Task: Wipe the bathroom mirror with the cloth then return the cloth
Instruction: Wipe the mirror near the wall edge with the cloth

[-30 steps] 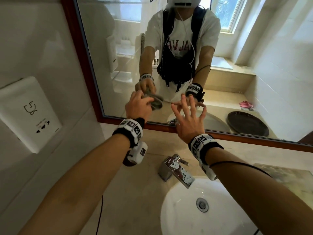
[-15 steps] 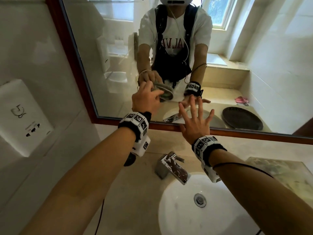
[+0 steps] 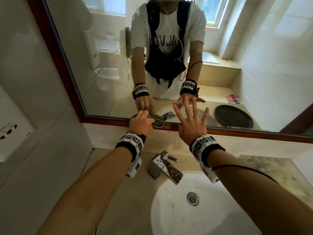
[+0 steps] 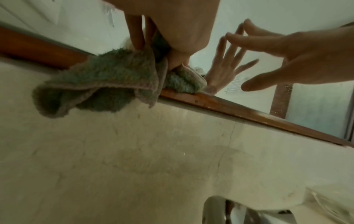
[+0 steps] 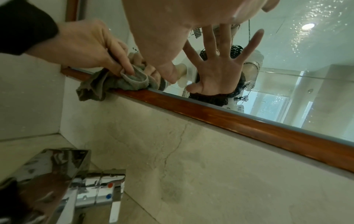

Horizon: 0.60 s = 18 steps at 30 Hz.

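Overhead and ahead, the mirror [image 3: 220,65] fills most of the wall, its glass edged by a reddish wooden frame [image 3: 237,132] along the bottom and left. Below it a beige stone counter [image 3: 105,192] carries a white round sink [image 3: 169,209] with a metal drain [image 3: 192,198] at its centre. A chrome tap [image 3: 165,167], speckled with water drops, stands behind the sink. On the left wall hangs a white dispenser [image 3: 11,126].

The left hand [image 3: 141,123] has its fingers curled round a grey-green cloth [image 3: 158,122], bunching it against the lower edge of the mirror where glass meets frame; in the left wrist view a loose fold of the cloth [image 4: 99,80] hangs down over the frame onto the wall below. The right hand [image 3: 192,122] is spread flat just beside it, fingers straight and splayed, holding nothing; its fingertips [image 3: 194,103] reach the glass near the bottom edge, meeting their reflection. Both wrists wear black bands with patterned white tags.
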Tool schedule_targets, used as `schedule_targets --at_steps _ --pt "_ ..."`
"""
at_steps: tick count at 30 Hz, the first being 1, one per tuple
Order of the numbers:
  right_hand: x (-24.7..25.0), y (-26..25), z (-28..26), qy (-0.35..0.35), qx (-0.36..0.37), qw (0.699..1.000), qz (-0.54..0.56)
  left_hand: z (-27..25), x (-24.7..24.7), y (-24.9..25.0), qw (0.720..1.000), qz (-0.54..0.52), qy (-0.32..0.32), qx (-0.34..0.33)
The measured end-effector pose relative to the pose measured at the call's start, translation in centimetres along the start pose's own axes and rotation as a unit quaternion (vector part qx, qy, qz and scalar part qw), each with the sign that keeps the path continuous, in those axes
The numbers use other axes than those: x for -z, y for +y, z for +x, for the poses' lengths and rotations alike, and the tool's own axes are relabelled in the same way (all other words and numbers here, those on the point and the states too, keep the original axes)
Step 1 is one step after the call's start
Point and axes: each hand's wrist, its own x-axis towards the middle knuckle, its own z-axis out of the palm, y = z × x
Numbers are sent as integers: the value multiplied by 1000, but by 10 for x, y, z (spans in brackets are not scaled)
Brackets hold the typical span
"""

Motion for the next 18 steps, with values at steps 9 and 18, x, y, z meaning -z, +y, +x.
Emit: schedule_targets --at_steps 9,18 --pt "5 1 -4 3 12 1000 -1 67 103 46 975 -74 209 9" --pt "-14 36 -26 -27 -23 999 17 72 94 71 963 -64 252 -69"
